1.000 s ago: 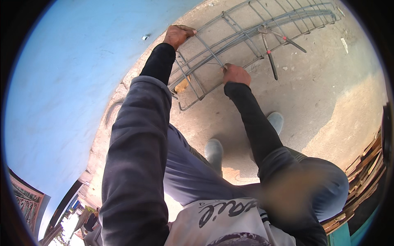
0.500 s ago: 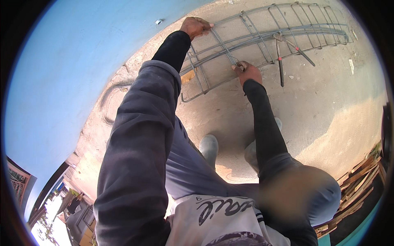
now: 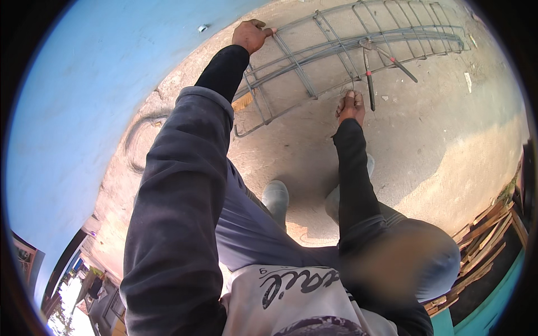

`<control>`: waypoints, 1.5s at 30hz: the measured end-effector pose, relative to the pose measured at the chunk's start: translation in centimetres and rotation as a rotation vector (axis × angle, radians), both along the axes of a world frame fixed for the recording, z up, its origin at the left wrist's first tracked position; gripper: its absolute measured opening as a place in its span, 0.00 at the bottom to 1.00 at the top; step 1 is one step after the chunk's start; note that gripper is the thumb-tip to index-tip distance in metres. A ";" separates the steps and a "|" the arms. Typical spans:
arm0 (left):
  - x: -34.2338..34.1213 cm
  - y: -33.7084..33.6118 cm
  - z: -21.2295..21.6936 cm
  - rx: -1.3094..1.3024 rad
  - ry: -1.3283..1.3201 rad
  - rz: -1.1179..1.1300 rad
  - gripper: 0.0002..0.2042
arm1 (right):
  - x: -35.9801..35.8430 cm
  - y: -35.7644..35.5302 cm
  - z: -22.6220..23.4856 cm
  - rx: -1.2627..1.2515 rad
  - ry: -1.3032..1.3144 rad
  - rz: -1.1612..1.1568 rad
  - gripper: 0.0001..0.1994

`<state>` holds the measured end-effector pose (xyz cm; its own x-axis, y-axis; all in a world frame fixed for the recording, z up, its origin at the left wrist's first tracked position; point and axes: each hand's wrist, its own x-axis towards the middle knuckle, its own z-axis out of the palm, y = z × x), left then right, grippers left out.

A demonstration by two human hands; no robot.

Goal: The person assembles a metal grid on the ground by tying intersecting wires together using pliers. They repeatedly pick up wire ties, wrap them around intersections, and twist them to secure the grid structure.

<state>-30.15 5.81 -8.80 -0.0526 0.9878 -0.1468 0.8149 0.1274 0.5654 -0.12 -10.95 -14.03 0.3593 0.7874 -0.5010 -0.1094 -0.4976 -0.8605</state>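
Observation:
A long cage of steel rebar [image 3: 337,46] with square ties lies on the ground ahead. My left hand [image 3: 250,37] is at its far side, thumb and fingers closed at the corner of a tie. Just off its near side is my right hand [image 3: 351,106], its thumb and fingers pinched together. A thin wire seems to rise from that pinch toward the cage, though it is hard to make out. Beside it, pincers [image 3: 370,84] with black and red handles rest with their jaws over the cage bars, handles spread.
A blue wall [image 3: 112,73] rises along the left. Bent steel bar [image 3: 133,140] lies on the ground near its foot. Split wood pieces [image 3: 485,260] are piled at the lower right. My grey boots [image 3: 276,197] stand on the concrete ground [image 3: 414,140].
My right hand has come away from the near end of a tie, moving right and toward me, and is now pinched. My left hand stays at the tie's far corner.

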 end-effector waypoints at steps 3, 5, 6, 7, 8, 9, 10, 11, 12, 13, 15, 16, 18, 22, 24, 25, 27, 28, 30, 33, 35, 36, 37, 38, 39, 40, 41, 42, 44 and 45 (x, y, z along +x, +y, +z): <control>3.2 -1.7 2.9 -0.151 0.020 0.070 0.26 | -1.3 -3.2 -1.4 0.038 0.015 -0.200 0.09; 3.3 -4.4 3.7 -0.331 0.098 -0.156 0.24 | -4.2 -4.3 1.5 -0.131 0.114 -0.327 0.08; 5.1 -5.4 4.0 -0.397 0.011 -0.213 0.22 | -3.7 -4.6 -0.1 -0.068 0.040 -0.315 0.08; 7.3 -6.4 4.2 -0.463 -0.086 -0.286 0.20 | -3.0 -5.3 -3.0 -0.005 -0.050 -0.315 0.08; 9.5 -7.4 4.5 -0.471 -0.145 -0.308 0.19 | -1.7 -6.0 -5.7 0.054 -0.145 -0.316 0.09; 9.4 -8.8 4.3 -0.493 -0.178 -0.284 0.18 | -2.9 -6.2 -6.4 -0.006 -0.105 -0.318 0.12; 9.4 -9.4 4.2 -0.482 -0.169 -0.302 0.19 | -3.9 -5.5 -5.9 0.069 -0.159 -0.310 0.13; 9.0 -10.2 4.0 -0.479 -0.154 -0.307 0.19 | -5.3 -4.7 -4.2 0.135 -0.204 -0.292 0.14; 9.2 -10.5 3.9 -0.476 -0.151 -0.327 0.20 | -5.8 -4.1 -2.5 0.201 -0.265 -0.285 0.15; 9.5 -10.4 3.9 -0.483 -0.161 -0.354 0.19 | -5.8 -4.0 -1.1 0.139 -0.258 -0.249 0.16; 9.2 -10.3 4.8 -0.492 -0.171 -0.380 0.19 | -6.4 -4.0 1.5 0.019 -0.224 -0.153 0.17; 9.3 -10.2 4.1 -0.507 -0.162 -0.365 0.18 | -5.9 -4.9 0.7 0.007 -0.215 -0.155 0.17; 9.5 -9.7 2.7 -0.539 -0.140 -0.329 0.16 | -5.6 -6.8 -0.8 -0.022 -0.211 -0.140 0.17; 10.8 -9.4 2.8 -0.441 0.066 -0.354 0.15 | -5.6 -8.5 -1.9 -0.097 -0.280 -0.018 0.17; 11.6 -9.5 4.7 -0.318 0.069 -0.352 0.15 | -5.2 -7.2 -1.7 -0.115 -0.301 0.087 0.18; 10.8 -9.7 3.9 -0.304 0.010 -0.331 0.15 | -5.5 -6.2 -0.6 -0.111 -0.277 0.144 0.18; 9.7 -9.8 2.2 -0.272 -0.119 -0.297 0.15 | -5.6 -4.0 1.0 -0.103 -0.238 0.253 0.19; 10.7 -9.4 2.4 -0.278 -0.150 -0.321 0.15 | -4.6 -3.4 -0.2 -0.093 -0.279 0.254 0.19; 12.3 -9.1 2.5 -0.295 -0.206 -0.360 0.14 | -3.0 -2.9 -2.4 -0.076 -0.352 0.266 0.18; 11.1 -9.8 2.6 -0.190 -0.206 -0.327 0.13 | -3.7 -2.6 1.0 -0.039 -0.348 0.367 0.18; 11.5 -9.9 3.3 -0.203 -0.133 -0.377 0.13 | -3.0 -2.4 0.7 -0.025 -0.430 0.404 0.17; 11.7 -10.1 3.6 -0.210 -0.095 -0.404 0.13 | -2.9 -2.4 0.9 -0.018 -0.469 0.420 0.16; 11.8 -10.3 3.8 -0.191 -0.100 -0.399 0.13 | -3.1 -2.6 1.1 -0.008 -0.429 0.405 0.16; 11.9 -10.5 4.0 -0.172 -0.105 -0.396 0.13 | -3.4 -3.0 1.3 0.003 -0.389 0.388 0.16; 12.2 -10.8 4.2 -0.155 -0.112 -0.392 0.13 | -3.7 -3.3 1.5 0.011 -0.352 0.371 0.16; 12.4 -10.9 4.4 -0.155 -0.103 -0.393 0.12 | -3.9 -3.4 1.7 0.052 -0.460 0.389 0.15; 12.5 -10.9 4.6 -0.154 -0.094 -0.394 0.12 | -4.2 -3.5 1.9 0.091 -0.569 0.407 0.15; 12.5 -11.0 4.6 -0.155 -0.079 -0.391 0.12 | -4.4 -3.7 1.9 0.132 -0.672 0.427 0.14; 12.6 -11.3 4.6 -0.165 -0.111 -0.357 0.12 | -4.6 -3.6 1.9 0.133 -0.736 0.423 0.13; 12.6 -11.5 4.6 -0.168 -0.130 -0.340 0.12 | -4.7 -3.4 2.0 0.134 -0.772 0.421 0.13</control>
